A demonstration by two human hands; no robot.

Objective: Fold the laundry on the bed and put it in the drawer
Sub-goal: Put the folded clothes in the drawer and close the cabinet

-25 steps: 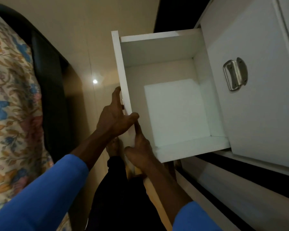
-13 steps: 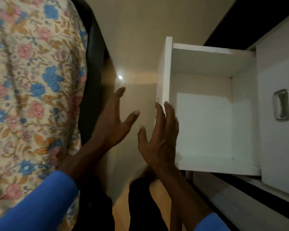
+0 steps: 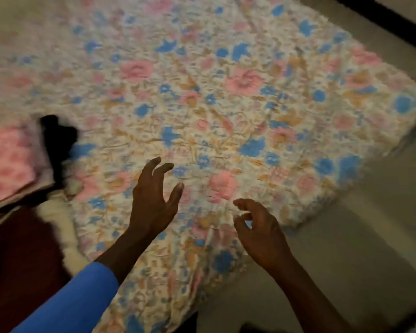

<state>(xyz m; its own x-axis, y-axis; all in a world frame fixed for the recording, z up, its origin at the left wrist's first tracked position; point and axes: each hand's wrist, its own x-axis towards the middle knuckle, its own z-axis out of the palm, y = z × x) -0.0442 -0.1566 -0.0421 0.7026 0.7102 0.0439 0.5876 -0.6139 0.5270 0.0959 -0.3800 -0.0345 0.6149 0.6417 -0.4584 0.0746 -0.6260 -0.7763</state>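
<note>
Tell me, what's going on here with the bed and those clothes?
A person with a blue sleeve looks down at the bed's floral sheet. The left hand and right hand hover above it, both empty. Laundry waits at the left edge: a pink patterned cloth, a black garment, a dark red cloth and a cream piece. Nothing is being folded yet.

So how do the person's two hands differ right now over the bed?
The left hand has its fingers stretched out and spread, while the right hand has its fingers loosely curled. The left hand reaches further over the floral bed sheet; the right hand sits nearer the sheet's edge. A blue sleeve shows on the left arm, none on the right. Both hold nothing.
</note>
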